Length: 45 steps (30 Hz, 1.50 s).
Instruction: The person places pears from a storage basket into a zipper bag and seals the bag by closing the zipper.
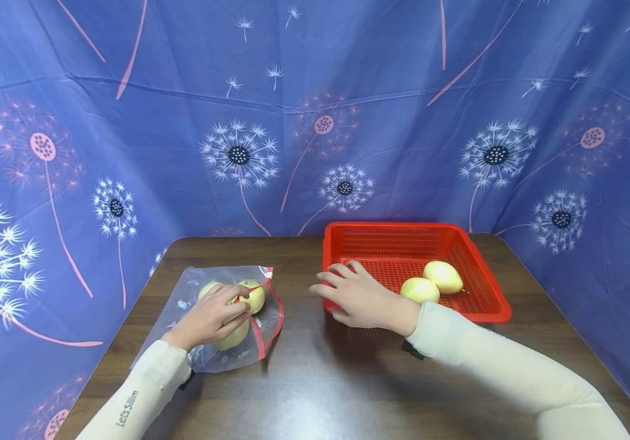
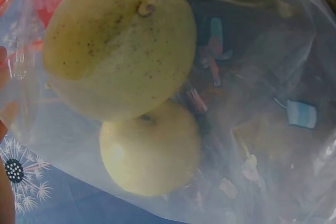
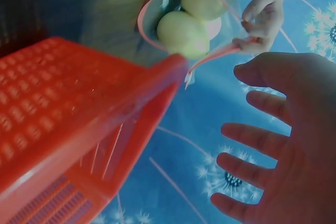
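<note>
A clear plastic zip bag point(image 1: 179, 296) with a red-edged mouth lies at the left of the table. Inside it are several yellow pears point(image 1: 233, 337), two of them seen large through the plastic in the left wrist view. My left hand point(image 1: 210, 315) pinches the red edge of the bag, holding the mouth open towards the right. Over the near left corner of a red basket point(image 1: 457, 229) hovers my right hand point(image 1: 361, 296), its fingers spread and nothing in them. Two pears point(image 1: 443, 277) lie in the basket's right half.
The dark wooden table point(image 1: 304, 379) carries the bag and the basket, with a gap of bare wood between them. A blue dandelion-print cloth point(image 1: 293, 153) hangs behind and at both sides of the table.
</note>
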### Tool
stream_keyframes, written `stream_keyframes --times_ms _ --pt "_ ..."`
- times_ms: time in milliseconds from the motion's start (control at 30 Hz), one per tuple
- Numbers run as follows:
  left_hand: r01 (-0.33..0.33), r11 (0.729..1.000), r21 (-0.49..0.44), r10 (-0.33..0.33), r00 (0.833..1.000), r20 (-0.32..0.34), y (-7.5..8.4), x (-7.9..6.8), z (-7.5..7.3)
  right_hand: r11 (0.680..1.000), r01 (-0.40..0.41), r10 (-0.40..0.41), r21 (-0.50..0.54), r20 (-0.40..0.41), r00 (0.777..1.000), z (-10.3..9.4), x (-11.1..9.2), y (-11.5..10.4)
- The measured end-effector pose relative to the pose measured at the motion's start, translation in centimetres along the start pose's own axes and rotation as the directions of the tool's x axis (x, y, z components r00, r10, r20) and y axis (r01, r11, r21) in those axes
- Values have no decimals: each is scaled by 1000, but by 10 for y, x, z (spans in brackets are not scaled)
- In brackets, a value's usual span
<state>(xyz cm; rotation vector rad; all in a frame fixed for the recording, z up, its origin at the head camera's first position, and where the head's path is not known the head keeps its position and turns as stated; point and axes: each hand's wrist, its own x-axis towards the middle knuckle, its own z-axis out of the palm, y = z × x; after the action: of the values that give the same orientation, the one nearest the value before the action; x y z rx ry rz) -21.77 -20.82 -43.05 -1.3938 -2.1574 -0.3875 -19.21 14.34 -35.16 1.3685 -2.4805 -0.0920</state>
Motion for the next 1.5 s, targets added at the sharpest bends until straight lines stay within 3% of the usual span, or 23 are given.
stream_keyframes --times_ms 633,967,1500 --pt "-4 1000 4 4 1000 6 0 -2 2 999 -49 48 17 38 998 0 -27 33" --pt "0 1000 -1 0 1000 13 0 0 1 991 -100 93 84 81 992 2 -43 60" --pt "-1 1000 -4 1 1000 18 0 0 1 963 -229 191 139 247 950 7 -67 92"
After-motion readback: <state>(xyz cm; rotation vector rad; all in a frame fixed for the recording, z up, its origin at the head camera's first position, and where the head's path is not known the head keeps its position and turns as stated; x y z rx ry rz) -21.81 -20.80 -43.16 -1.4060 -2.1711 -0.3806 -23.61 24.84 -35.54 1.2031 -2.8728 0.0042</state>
